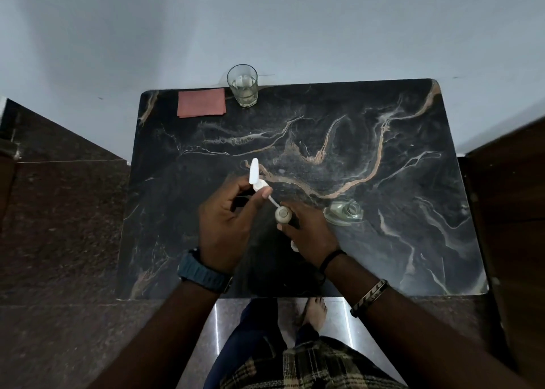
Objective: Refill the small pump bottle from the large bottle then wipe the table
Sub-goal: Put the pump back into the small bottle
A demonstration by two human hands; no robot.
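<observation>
My left hand [227, 220] pinches the white pump head [255, 174], lifted off with its thin tube [273, 202] slanting down to the mouth of the small pump bottle [283, 214]. My right hand [309, 235] grips that small bottle from the right, upright on the dark marble table [383, 182]. A small white piece [294, 246] shows under my right palm; what it is I cannot tell. The large clear bottle [344, 212] stands just right of my right hand, seen from above, its mouth uncovered. A pink cloth [201, 102] lies folded at the far left of the table.
A glass [242, 85] with some clear liquid stands at the table's far edge beside the cloth. A pale wall runs behind the table. Dark stone floor lies to the left, a wooden surface [513, 211] to the right. My legs are at the near edge.
</observation>
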